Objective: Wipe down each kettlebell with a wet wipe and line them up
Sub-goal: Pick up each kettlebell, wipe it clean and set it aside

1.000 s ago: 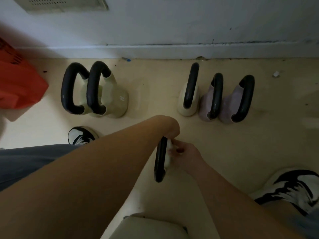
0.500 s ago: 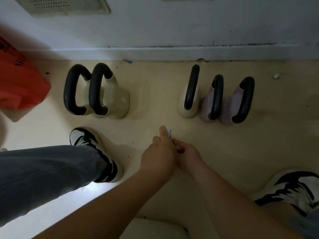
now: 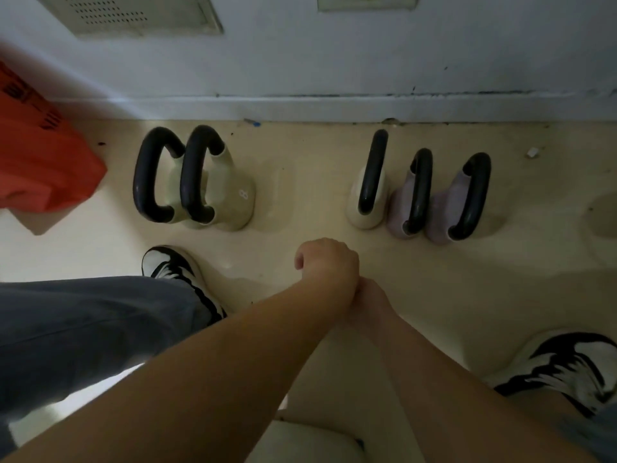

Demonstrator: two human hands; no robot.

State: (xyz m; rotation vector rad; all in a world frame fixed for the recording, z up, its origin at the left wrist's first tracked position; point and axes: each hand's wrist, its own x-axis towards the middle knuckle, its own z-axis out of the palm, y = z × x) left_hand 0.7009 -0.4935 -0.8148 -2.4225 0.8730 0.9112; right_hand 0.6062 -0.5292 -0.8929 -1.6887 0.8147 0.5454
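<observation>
Five kettlebells stand on the floor (image 3: 300, 188) along the wall (image 3: 334, 61), all upright with black loop handles. On my left are the two big ones, pressed against each other: the outer green kettlebell (image 3: 143, 182), mostly hidden apart from its handle, and the green kettlebell marked 8 (image 3: 233, 195) just beside it. Well apart to the right, past a bare stretch of floor, is a tight row of three smaller ones. These are the cream kettlebell (image 3: 353, 203), the middle lilac kettlebell (image 3: 399, 205) and the end lilac kettlebell (image 3: 447, 202). Each sits close against its neighbour, and the handles are turned nearly edge-on to me. My left hand (image 3: 329, 262) hangs above the floor in front of the gap between the two groups, touching none of them. Its back is towards me and its fingers are curled under into a fist. The inside of the curl is out of sight, so I cannot tell whether it holds anything. My right hand (image 3: 370, 299) is tucked against the underside of my left wrist and mostly covered by it, so I cannot tell how far open it is or what it holds. My hands are together, wrist to knuckles. My left shoe (image 3: 170, 265) and jeans leg (image 3: 83, 329) are near the big pair, my right shoe (image 3: 574, 365) is at the lower right, and an orange bag (image 3: 40, 162) lies at the far left.
</observation>
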